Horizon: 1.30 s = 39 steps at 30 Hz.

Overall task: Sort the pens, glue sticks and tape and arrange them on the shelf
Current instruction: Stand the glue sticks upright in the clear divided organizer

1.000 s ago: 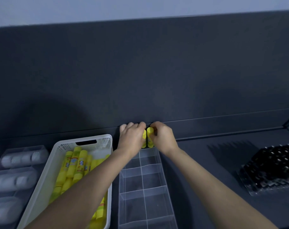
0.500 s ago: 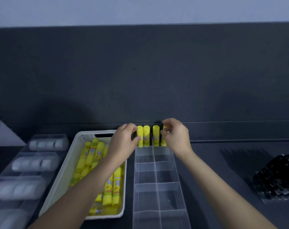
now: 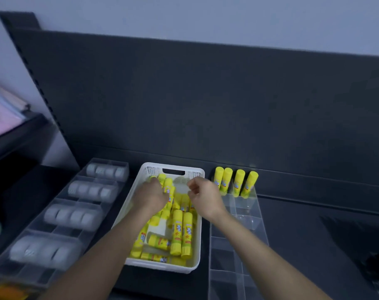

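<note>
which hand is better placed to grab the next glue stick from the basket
Left, probably. The left hand is already down on the glue sticks at the far end of the white basket, fingers curled around one. The right hand hovers above the basket, loosely curled and apparently empty.

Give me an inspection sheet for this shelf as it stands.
Surface: dark shelf, dark back panel.
Job's things: four glue sticks upright in the rear row of the clear divider tray; more loose in the white basket; tape rolls in the clear tray on the left.
Clutter: dark blurred item far right.
Grippers: left hand down in the basket, grip unclear; right hand above it, fingers curled, empty.
Cables: nothing seen.
Surroundings: pink papers on a side shelf.
</note>
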Tool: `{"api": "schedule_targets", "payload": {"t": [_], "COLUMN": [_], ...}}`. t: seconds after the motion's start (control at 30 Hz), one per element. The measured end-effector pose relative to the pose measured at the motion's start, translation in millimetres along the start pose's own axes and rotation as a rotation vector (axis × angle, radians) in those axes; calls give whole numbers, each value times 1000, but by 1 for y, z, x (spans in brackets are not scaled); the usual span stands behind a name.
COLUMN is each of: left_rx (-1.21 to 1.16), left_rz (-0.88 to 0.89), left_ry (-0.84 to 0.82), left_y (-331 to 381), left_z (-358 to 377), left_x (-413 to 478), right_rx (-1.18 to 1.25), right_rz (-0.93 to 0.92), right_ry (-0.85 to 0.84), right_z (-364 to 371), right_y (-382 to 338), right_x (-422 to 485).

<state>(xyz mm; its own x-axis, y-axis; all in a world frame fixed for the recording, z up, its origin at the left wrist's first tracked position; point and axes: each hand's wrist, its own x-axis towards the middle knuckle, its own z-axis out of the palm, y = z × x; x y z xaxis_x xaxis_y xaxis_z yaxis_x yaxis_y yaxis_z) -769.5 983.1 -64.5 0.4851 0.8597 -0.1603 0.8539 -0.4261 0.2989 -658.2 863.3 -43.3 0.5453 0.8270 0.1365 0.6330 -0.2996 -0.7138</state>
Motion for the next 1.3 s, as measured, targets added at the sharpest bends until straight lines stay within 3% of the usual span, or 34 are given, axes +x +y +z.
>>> {"api": "schedule_targets", "payload": {"t": [0.23,0.4,0.5,0.63,0.7,0.83,0.97,1.1,1.2,1.3], "left_rx": [124,169,-4,-669,-892,-992,-1008,-1072,-1362,-1602], "left_rz": [-117,-24,37,-52,-26,82,77,41,-6,-88], "left_ry": [-78,100,100,-10,-43,-92,-102,-101,-163,-192], "left_y": [14,12,9,4,8,26,35,31,25,23], "left_z": [2,3,-9,-19,-21,-16,-5,1,3,3], "left_x": [9,9,4,-4,-16,-48,-58,-63,-65,-59], "right_rx": [176,248,249,393,516,606,556,669,722,469], "right_rz": [98,148,156,249,270,266,299,342,372,371], "right_ry": [31,30,33,37,21,17,131,295,459,493], "right_z": [4,3,2,-3,-8,-10,-11,-30,-56,-72], "right_y": [5,5,4,-4,-14,-30,-29,-25,-14,3], "right_x": [1,2,3,6,5,1,-4,-6,4,10]}}
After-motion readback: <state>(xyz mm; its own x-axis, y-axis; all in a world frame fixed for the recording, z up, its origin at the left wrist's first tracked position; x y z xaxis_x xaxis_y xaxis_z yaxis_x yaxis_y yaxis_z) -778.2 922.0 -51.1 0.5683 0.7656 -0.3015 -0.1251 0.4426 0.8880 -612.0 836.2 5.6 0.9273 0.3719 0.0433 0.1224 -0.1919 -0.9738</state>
